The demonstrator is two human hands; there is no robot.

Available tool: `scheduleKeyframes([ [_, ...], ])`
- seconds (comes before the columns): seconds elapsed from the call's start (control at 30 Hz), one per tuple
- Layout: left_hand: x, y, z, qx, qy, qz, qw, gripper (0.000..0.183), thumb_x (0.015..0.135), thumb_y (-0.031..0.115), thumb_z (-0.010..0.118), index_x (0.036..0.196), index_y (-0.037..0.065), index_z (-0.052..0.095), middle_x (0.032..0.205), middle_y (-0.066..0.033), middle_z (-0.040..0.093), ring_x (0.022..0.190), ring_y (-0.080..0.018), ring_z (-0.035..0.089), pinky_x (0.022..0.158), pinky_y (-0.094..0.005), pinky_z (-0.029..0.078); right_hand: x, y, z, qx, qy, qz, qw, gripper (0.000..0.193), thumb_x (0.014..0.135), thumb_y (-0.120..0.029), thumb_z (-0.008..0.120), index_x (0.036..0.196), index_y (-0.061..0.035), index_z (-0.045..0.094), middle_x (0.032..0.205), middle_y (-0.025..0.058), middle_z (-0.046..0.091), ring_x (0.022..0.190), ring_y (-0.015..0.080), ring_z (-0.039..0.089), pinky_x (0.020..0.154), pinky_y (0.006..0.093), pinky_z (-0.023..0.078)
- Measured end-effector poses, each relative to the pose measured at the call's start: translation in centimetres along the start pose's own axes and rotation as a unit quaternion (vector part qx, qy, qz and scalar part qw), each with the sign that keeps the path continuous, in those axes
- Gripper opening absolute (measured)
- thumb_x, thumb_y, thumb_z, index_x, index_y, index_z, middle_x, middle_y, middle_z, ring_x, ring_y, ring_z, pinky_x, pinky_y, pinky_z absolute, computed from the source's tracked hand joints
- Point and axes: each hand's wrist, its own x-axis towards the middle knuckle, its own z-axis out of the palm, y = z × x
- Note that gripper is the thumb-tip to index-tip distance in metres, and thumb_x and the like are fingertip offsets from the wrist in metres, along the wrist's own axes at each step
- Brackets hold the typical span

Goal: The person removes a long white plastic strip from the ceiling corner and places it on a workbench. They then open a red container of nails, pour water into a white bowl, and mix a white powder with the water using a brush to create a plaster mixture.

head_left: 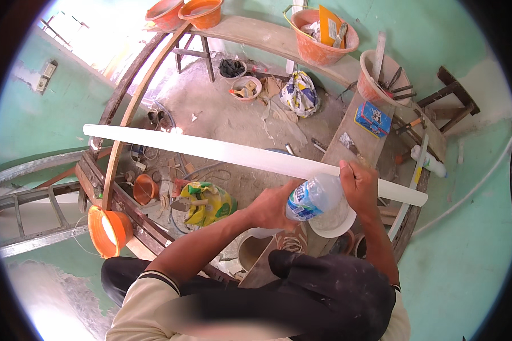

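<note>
A: Far left first?
B: Orange bucket (109,229) low at left, beside a curved wooden frame (132,108). Yellow-green bag (207,203) just right of it, on the dusty floor (233,122).

A: Long white piece?
B: White moulding strip (233,152), long axis running from upper left down to lower right. Left end near the curved frame, right end past the hands, toward the green wall (466,250). Resting roughly level, tilted slightly down to the right in this view.

A: Left hand?
B: Left hand (271,209), centre of frame, fingers curled around the body of a clear plastic bottle (317,197) with a blue-and-white label. Grasping firmly, thumb side up.

A: Bottle's direction?
B: Lying nearly sideways, long axis from lower left up to upper right. Neck end toward the right hand, base toward the left palm. Held just below the strip, over the lap.

A: Right hand?
B: Right hand (358,183), clenched at the bottle's upper end, right where bottle and strip cross. Cap hidden inside the fist; cannot tell whether on or off. White bowl (334,225) just under the bottle, touching or nearly so.

A: Further right?
B: Plank bench (358,133) with a blue tin (373,119) lying flat. Orange tubs (323,40) with tools above. White squeeze bottle (429,162) lying on its side near the right end of the strip.
</note>
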Motion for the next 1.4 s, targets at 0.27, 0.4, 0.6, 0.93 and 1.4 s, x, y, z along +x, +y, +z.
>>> scheduleKeyframes([
  [0.27,-0.3,-1.5,1.7,-0.085,-0.013,0.038,0.996,0.101,0.07,0.028,0.09,0.153,0.005,0.039,0.136,-0.0216,0.065,0.13,-0.0379,0.063,0.109,-0.0456,0.05,0.6,-0.6,-0.2,0.021,-0.046,-0.055,0.997,0.034,0.1,-0.015,0.068,0.072,0.0003,0.057,0.061,0.0173,0.053,0.051,0.034,0.052,0.053,0.0454,0.039],
  [0.4,0.3,-3.2,2.5,-0.173,-0.054,0.092,0.979,0.1,0.07,0.026,0.091,0.153,0.002,0.039,0.14,-0.019,0.059,0.135,-0.0322,0.057,0.115,-0.0417,0.044,0.9,-0.2,-0.9,0.041,-0.084,-0.082,0.992,0.023,0.099,-0.017,0.07,0.083,-0.0003,0.066,0.072,0.0157,0.06,0.063,0.0336,0.059,0.061,0.0424,0.046],
  [0.6,0.5,-4.0,0.7,-0.183,-0.127,0.058,0.973,0.122,0.066,0.027,0.094,0.163,0.003,0.025,0.15,-0.0163,0.053,0.139,-0.0272,0.053,0.119,-0.0435,0.041,0.8,0.2,-2.8,0.109,-0.181,-0.093,0.973,0.016,0.095,-0.013,0.074,0.108,-0.0029,0.075,0.098,0.0114,0.068,0.088,0.0259,0.066,0.077,0.0349,0.05],
  [0.93,0.5,-5.4,-3.5,0.025,-0.205,-0.045,0.977,0.11,0.065,0.025,0.095,0.157,0.004,0.038,0.139,-0.0199,0.064,0.132,-0.0316,0.062,0.113,-0.043,0.047,-6.5,7.7,-5.8,0.29,0.091,0.19,0.933,0.026,0.104,-0.016,0.071,0.127,-0.0031,0.072,0.111,0.0042,0.071,0.087,0.0103,0.062,0.074,0.0247,0.048],
  [1.4,3.5,-5.1,-1.6,0.155,-0.273,-0.079,0.946,0.106,0.062,0.024,0.091,0.155,0.008,0.043,0.13,-0.023,0.069,0.124,-0.0393,0.067,0.105,-0.0441,0.051,-21.8,12.2,-3.0,0.312,0.372,0.421,0.766,0.032,0.105,-0.022,0.07,0.13,-0.0016,0.069,0.103,0.0034,0.07,0.076,0.0092,0.063,0.066,0.0231,0.048],
])
